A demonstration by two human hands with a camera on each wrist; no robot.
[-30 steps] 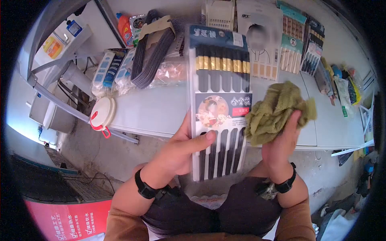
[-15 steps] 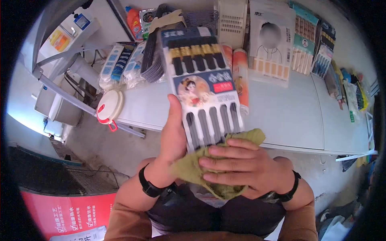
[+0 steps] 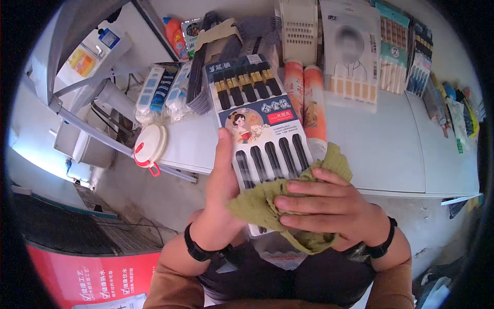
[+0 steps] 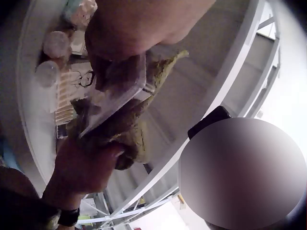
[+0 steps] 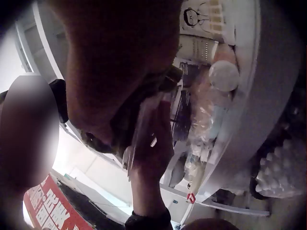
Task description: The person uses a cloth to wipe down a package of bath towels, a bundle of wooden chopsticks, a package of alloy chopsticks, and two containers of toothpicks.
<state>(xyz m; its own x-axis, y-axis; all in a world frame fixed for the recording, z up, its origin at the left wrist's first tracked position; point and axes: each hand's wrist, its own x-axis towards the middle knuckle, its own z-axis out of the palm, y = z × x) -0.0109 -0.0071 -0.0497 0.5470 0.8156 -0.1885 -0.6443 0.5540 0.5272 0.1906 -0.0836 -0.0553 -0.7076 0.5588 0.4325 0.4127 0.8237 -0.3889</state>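
My left hand (image 3: pixel 218 201) holds a clear-fronted pack of chopsticks (image 3: pixel 270 126) along its left edge, thumb up its side. Black handles with gold bands show at the top, and a printed label with a woman's picture crosses the middle. Over the lower part lies an olive-green cloth (image 3: pixel 252 203), which my right hand (image 3: pixel 324 208) holds against the pack with its fingers stretched across. From below, in the left wrist view, the cloth (image 4: pixel 139 139) bunches around the pack's edge beside the right thumb. The cloth covers most of the chopsticks' lower ends.
On the white table (image 3: pixel 381 149) stand two orange cylinders (image 3: pixel 314 103), a pack with a drawn figure (image 3: pixel 352 62), further chopstick packs (image 3: pixel 393 56) and grey mesh slippers or straps (image 3: pixel 203 67). A round white container (image 3: pixel 151 147) with a red clip sits at the left edge.
My right hand has brought the cloth from beside the pack down onto its lower part. The pack has tilted back and lowered, and the cloth has shifted slightly right across it.
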